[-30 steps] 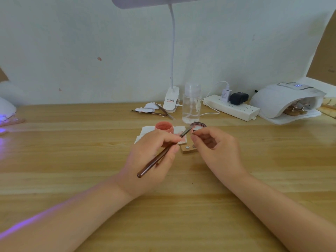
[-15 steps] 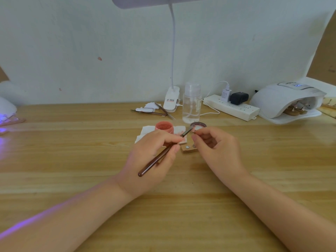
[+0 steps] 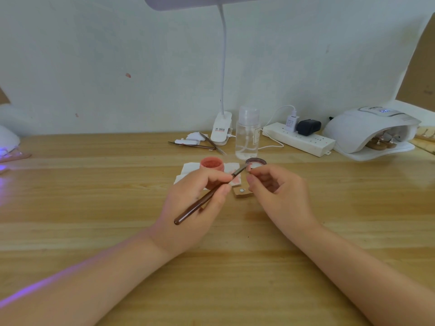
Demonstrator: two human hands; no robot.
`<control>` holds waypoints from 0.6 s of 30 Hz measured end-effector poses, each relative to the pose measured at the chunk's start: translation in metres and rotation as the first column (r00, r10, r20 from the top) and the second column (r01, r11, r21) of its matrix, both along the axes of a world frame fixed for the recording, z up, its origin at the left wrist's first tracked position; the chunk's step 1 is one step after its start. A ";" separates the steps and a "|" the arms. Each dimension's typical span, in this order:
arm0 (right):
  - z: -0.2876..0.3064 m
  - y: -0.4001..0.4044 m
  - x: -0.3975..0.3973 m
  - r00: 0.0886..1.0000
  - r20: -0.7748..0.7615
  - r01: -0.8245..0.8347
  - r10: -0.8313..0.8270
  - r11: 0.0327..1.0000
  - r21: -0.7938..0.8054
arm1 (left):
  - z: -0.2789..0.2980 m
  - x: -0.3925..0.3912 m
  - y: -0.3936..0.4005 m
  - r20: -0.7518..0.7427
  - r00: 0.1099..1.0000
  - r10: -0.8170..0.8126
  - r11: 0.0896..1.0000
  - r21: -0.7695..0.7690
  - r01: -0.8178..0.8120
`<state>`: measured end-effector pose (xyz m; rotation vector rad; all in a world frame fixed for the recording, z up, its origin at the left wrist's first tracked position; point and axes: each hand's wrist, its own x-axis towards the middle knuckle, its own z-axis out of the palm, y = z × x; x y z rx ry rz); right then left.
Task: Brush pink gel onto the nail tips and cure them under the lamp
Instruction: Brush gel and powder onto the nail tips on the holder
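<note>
Left hand [image 3: 195,205] pinches a brush [image 3: 207,196]; right hand [image 3: 277,196] curls (fingertips pinched) beside it.

Left hand [image 3: 193,208] pinches a brush [image 3: 207,195] — bristles meeting the nail tip [image 3: 249,167] pinched by the right hand [image 3: 277,196]

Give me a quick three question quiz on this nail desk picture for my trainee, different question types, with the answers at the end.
1. True or false: the left hand holds the brush in a pinching grip.
2. Multiple choice: where does the open pink gel pot stand? A) inside the curing lamp B) on the white tissue, beyond the left hand C) on the power strip
3. Fill in: the right hand pinches a small ____ at the brush tip.

Key
1. True.
2. B. The white tissue lies under the pot; the curing lamp sits far right, and the power strip is at the wall.
3. Nail tip.
</note>
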<state>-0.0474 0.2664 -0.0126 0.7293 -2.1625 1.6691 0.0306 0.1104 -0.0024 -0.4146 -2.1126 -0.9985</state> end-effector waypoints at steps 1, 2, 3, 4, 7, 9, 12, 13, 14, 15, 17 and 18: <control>0.000 0.000 0.000 1.000 -0.007 -0.001 0.001 1.000 -0.001 | 0.000 0.001 0.000 0.002 1.000 -0.012 1.000 0.008 0.012; 0.000 -0.001 0.000 1.000 -0.009 -0.002 0.002 1.000 -0.004 | 0.001 0.003 -0.001 0.003 1.000 -0.030 0.999 0.016 0.030; 0.000 -0.001 0.000 1.000 -0.008 -0.001 0.001 1.000 -0.007 | 0.001 0.005 -0.002 -0.002 0.999 -0.044 0.999 0.019 0.044; 0.000 0.000 0.000 1.000 -0.008 0.002 -0.002 1.000 -0.008 | 0.002 0.006 -0.003 -0.015 0.999 -0.049 0.999 0.017 0.049; 0.000 0.000 0.000 1.000 -0.004 0.008 -0.008 1.000 -0.002 | 0.002 0.006 -0.004 -0.026 0.999 -0.021 0.999 0.042 0.022; 0.000 0.000 0.000 1.000 -0.002 0.011 -0.011 1.000 -0.005 | 0.002 0.005 -0.002 0.000 1.000 -0.017 0.994 0.110 0.017; 0.001 -0.001 0.001 1.000 -0.007 0.008 -0.008 1.000 -0.008 | 0.000 0.002 0.000 0.046 0.998 -0.045 0.987 0.156 0.037; 0.001 -0.001 0.001 1.000 -0.008 0.004 -0.004 1.000 -0.004 | 0.000 0.002 0.000 0.050 0.998 -0.046 0.989 0.139 0.039; 0.001 -0.001 0.001 1.000 -0.005 -0.002 0.001 1.000 -0.004 | 0.000 0.002 -0.001 0.044 0.998 -0.048 0.992 0.116 0.042; 0.001 -0.001 0.001 1.000 0.001 -0.007 0.007 1.000 -0.009 | 0.000 0.003 -0.001 0.034 0.998 -0.051 0.994 0.095 0.048; 0.000 0.000 0.000 1.000 0.016 -0.012 0.012 1.000 -0.026 | 0.001 0.005 -0.003 0.019 0.998 -0.055 0.995 0.083 0.053; 0.000 0.000 0.000 1.000 0.022 -0.011 0.012 0.999 -0.031 | 0.001 0.006 -0.004 0.019 0.999 -0.050 0.994 0.094 0.048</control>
